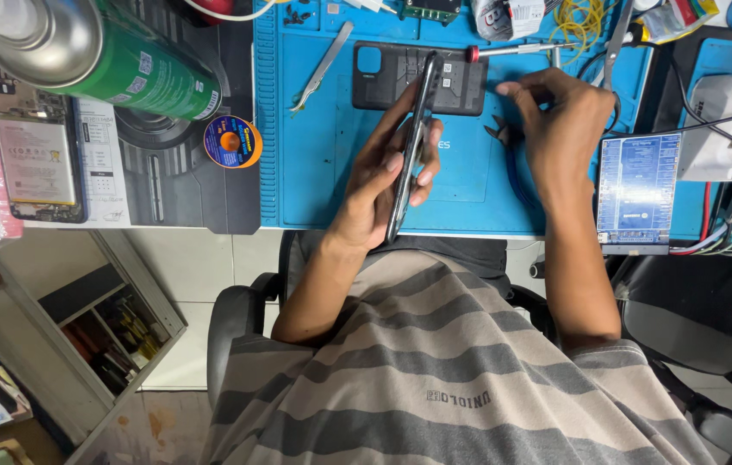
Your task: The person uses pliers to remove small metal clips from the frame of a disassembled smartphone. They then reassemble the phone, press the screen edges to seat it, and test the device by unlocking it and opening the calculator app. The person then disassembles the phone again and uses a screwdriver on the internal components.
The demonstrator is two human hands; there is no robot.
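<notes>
Dark smartphone (411, 151) held on edge, tilted upright, above blue work mat. Blue-handled cutters (510, 155) lying flat on mat, just beside, partly hidden.

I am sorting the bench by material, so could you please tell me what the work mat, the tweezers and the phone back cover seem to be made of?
The work mat looks like soft matte blue silicone or rubber, judging by its moulded ridges and compartments. The tweezers look like bare metal, thin, grey and shiny. The phone back cover seems to be dark matte plastic, showing moulded ribs on its inner face and a camera cut-out.

Green spray can (137, 73), solder spool (232, 141), tweezers (323, 66)
</notes>
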